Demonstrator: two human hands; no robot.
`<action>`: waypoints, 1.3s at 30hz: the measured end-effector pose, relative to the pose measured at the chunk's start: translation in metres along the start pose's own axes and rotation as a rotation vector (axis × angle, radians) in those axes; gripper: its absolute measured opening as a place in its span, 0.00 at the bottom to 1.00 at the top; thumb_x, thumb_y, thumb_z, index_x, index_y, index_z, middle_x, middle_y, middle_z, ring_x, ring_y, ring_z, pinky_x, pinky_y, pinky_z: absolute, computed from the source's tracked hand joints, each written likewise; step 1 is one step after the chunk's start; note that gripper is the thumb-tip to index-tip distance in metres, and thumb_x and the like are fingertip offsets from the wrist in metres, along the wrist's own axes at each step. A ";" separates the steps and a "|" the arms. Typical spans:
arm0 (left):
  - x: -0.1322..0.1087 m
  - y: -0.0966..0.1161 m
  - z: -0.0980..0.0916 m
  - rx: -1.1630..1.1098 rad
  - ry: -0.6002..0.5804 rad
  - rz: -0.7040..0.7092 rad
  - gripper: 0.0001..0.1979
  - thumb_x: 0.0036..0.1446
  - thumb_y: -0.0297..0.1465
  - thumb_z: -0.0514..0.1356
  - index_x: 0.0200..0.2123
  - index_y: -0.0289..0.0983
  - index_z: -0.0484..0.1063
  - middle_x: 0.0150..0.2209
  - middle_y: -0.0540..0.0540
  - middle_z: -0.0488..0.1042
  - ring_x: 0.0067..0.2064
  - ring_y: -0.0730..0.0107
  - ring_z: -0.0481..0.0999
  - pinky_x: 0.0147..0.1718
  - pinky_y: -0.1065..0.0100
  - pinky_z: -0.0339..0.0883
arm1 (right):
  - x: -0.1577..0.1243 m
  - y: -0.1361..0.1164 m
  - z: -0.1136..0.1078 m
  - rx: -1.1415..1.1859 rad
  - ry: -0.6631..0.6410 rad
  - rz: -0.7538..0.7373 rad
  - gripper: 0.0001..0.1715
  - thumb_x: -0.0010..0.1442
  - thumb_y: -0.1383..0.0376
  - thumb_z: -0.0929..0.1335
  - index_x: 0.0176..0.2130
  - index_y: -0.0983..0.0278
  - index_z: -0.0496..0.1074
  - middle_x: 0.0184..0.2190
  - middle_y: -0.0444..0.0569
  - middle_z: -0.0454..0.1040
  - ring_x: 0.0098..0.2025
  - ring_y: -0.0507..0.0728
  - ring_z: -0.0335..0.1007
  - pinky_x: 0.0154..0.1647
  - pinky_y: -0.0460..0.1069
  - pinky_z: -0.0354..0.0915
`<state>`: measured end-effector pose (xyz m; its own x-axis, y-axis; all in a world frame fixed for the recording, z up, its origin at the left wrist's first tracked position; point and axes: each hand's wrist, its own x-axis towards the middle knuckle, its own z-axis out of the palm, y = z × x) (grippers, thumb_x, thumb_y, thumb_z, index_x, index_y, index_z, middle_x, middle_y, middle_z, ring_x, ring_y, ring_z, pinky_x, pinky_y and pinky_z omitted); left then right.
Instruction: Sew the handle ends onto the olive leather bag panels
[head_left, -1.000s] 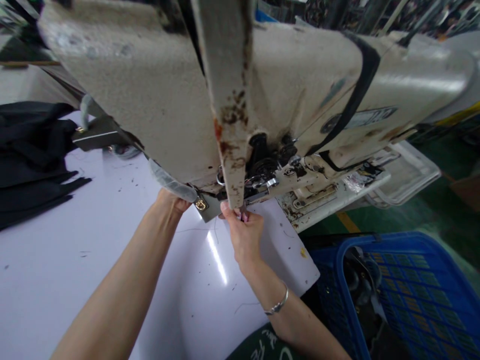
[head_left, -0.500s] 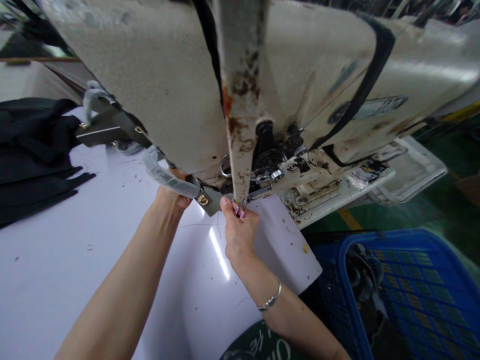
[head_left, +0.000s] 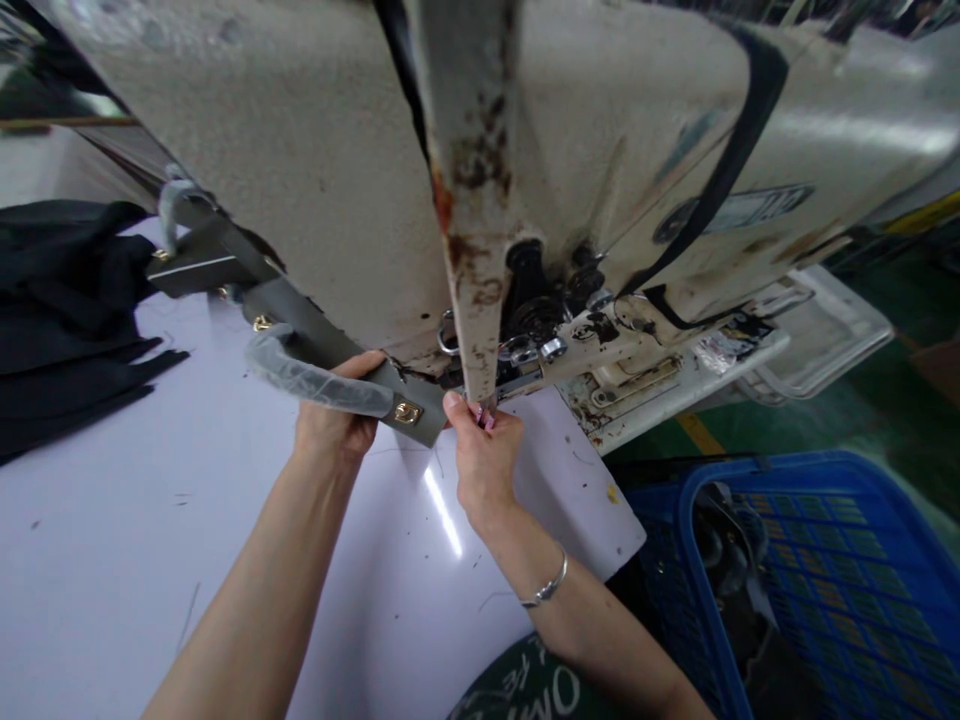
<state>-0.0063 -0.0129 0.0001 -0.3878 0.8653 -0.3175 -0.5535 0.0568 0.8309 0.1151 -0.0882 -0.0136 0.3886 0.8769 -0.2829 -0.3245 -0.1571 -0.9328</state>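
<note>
My left hand [head_left: 335, 425] grips a dark olive bag panel [head_left: 300, 318] from below, its fingers partly hidden behind it. Along the panel's near edge curves a bag handle [head_left: 319, 383] wrapped in clear film, fixed by gold-coloured fittings. My right hand [head_left: 486, 462] is closed around a small pink item [head_left: 484, 415] whose kind I cannot make out. The right thumb lies at the panel's right end. Both hands are low at the working end of a worn cream sewing machine [head_left: 330, 170], whose rusty upright bar [head_left: 480, 270] stands just above the right hand.
On the white tabletop [head_left: 97, 560], dark fabric pieces [head_left: 67, 310] lie at left, with thread scraps scattered about. Another olive panel [head_left: 196, 262] with a wrapped handle lies behind the machine head. A blue plastic basket [head_left: 832, 470] with dark items stands at lower right.
The held panel has shifted slightly right and toward me, showing more of its surface and the whole handle. My left fingers now show over its edge. My right hand stays nearly in place.
</note>
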 end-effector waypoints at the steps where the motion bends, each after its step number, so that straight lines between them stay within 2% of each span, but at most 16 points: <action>1: -0.004 -0.001 0.000 0.000 0.032 -0.001 0.11 0.41 0.20 0.69 0.31 0.32 0.76 0.31 0.45 0.81 0.33 0.67 0.80 0.42 0.64 0.81 | 0.000 -0.001 -0.001 0.000 0.000 0.004 0.20 0.56 0.57 0.73 0.19 0.62 0.67 0.18 0.41 0.64 0.25 0.51 0.59 0.29 0.47 0.60; 7: -0.024 -0.007 -0.007 -0.054 0.105 0.027 0.14 0.41 0.19 0.70 0.35 0.31 0.77 0.34 0.45 0.82 0.34 0.67 0.81 0.43 0.66 0.81 | 0.002 -0.010 -0.004 0.006 -0.028 0.041 0.24 0.54 0.58 0.73 0.17 0.60 0.59 0.16 0.40 0.57 0.23 0.51 0.53 0.26 0.47 0.56; 10: -0.034 -0.011 -0.012 -0.052 0.158 0.024 0.13 0.44 0.19 0.69 0.35 0.33 0.76 0.34 0.48 0.82 0.34 0.69 0.80 0.43 0.67 0.80 | 0.005 -0.010 -0.006 -0.005 -0.023 0.030 0.25 0.53 0.58 0.73 0.17 0.59 0.57 0.16 0.39 0.56 0.24 0.51 0.53 0.26 0.48 0.56; 14: -0.057 -0.016 -0.014 -0.049 0.253 0.003 0.13 0.46 0.19 0.67 0.36 0.36 0.75 0.35 0.52 0.80 0.34 0.74 0.79 0.39 0.73 0.78 | 0.012 -0.007 -0.010 -0.020 -0.029 0.034 0.26 0.51 0.58 0.74 0.16 0.59 0.55 0.17 0.38 0.54 0.25 0.51 0.50 0.26 0.48 0.53; 19: -0.092 -0.023 -0.009 -0.112 0.366 -0.007 0.14 0.47 0.16 0.67 0.36 0.37 0.75 0.36 0.53 0.79 0.35 0.76 0.78 0.39 0.74 0.78 | 0.016 -0.012 -0.025 -0.078 -0.106 0.042 0.26 0.51 0.57 0.73 0.16 0.60 0.56 0.17 0.38 0.51 0.24 0.50 0.46 0.26 0.48 0.49; 23: -0.109 -0.032 -0.007 -0.100 0.396 0.000 0.11 0.46 0.19 0.68 0.29 0.39 0.72 0.31 0.55 0.76 0.33 0.75 0.77 0.36 0.75 0.77 | 0.013 -0.022 -0.044 -0.263 -0.224 -0.063 0.26 0.56 0.55 0.71 0.17 0.61 0.57 0.17 0.38 0.51 0.24 0.50 0.46 0.28 0.48 0.48; 28: -0.115 -0.043 -0.009 0.040 0.315 0.058 0.08 0.45 0.22 0.64 0.28 0.40 0.72 0.33 0.51 0.79 0.43 0.66 0.80 0.43 0.70 0.78 | 0.018 -0.022 -0.053 -0.369 -0.277 -0.125 0.26 0.58 0.55 0.69 0.17 0.61 0.58 0.17 0.39 0.50 0.24 0.50 0.46 0.27 0.49 0.46; 31: -0.119 -0.042 -0.021 0.061 0.255 -0.017 0.07 0.47 0.25 0.67 0.30 0.41 0.74 0.34 0.49 0.80 0.46 0.63 0.81 0.42 0.69 0.79 | 0.024 -0.017 -0.052 -0.346 -0.276 -0.114 0.25 0.56 0.55 0.70 0.17 0.61 0.60 0.17 0.39 0.52 0.24 0.50 0.47 0.27 0.48 0.46; 33: -0.129 -0.034 -0.036 0.173 0.089 -0.223 0.06 0.49 0.33 0.70 0.29 0.41 0.76 0.33 0.45 0.80 0.40 0.59 0.82 0.38 0.64 0.80 | 0.026 -0.016 -0.052 -0.327 -0.283 -0.107 0.26 0.56 0.54 0.70 0.17 0.61 0.59 0.18 0.38 0.52 0.24 0.50 0.46 0.27 0.48 0.46; 35: -0.144 -0.023 -0.051 0.429 -0.182 -0.450 0.14 0.50 0.44 0.71 0.26 0.39 0.78 0.28 0.40 0.79 0.32 0.54 0.81 0.31 0.58 0.80 | 0.026 -0.015 -0.053 -0.318 -0.288 -0.112 0.27 0.57 0.53 0.70 0.17 0.61 0.58 0.18 0.38 0.51 0.24 0.49 0.46 0.27 0.48 0.46; 36: -0.152 -0.016 -0.057 0.588 -0.291 -0.467 0.18 0.49 0.48 0.71 0.24 0.39 0.79 0.26 0.39 0.78 0.28 0.53 0.79 0.28 0.57 0.78 | 0.025 -0.015 -0.053 -0.314 -0.292 -0.116 0.27 0.57 0.53 0.70 0.17 0.61 0.57 0.18 0.38 0.50 0.24 0.49 0.46 0.28 0.48 0.46; 37: -0.158 -0.010 -0.061 0.732 -0.336 -0.370 0.18 0.49 0.49 0.71 0.24 0.40 0.80 0.26 0.38 0.78 0.27 0.53 0.78 0.27 0.56 0.77 | 0.025 -0.014 -0.054 -0.311 -0.294 -0.119 0.27 0.57 0.53 0.70 0.17 0.61 0.58 0.18 0.38 0.50 0.24 0.49 0.46 0.28 0.48 0.46; 38: -0.163 -0.005 -0.062 0.852 -0.320 -0.179 0.16 0.50 0.48 0.71 0.28 0.41 0.82 0.28 0.39 0.80 0.30 0.51 0.79 0.31 0.54 0.78 | 0.025 -0.013 -0.054 -0.307 -0.292 -0.122 0.27 0.58 0.53 0.70 0.17 0.62 0.59 0.18 0.38 0.51 0.24 0.49 0.46 0.28 0.48 0.46; 39: -0.164 -0.001 -0.060 0.944 -0.276 0.065 0.13 0.51 0.46 0.71 0.32 0.44 0.84 0.33 0.39 0.82 0.36 0.47 0.81 0.40 0.52 0.78 | 0.025 -0.012 -0.054 -0.302 -0.286 -0.123 0.26 0.58 0.54 0.71 0.17 0.62 0.60 0.18 0.38 0.51 0.24 0.50 0.46 0.28 0.48 0.47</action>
<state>0.0133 -0.1850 0.0237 -0.1447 0.9599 -0.2401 0.3251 0.2753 0.9047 0.1757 -0.0889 -0.0213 0.1397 0.9814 -0.1320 -0.0069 -0.1323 -0.9912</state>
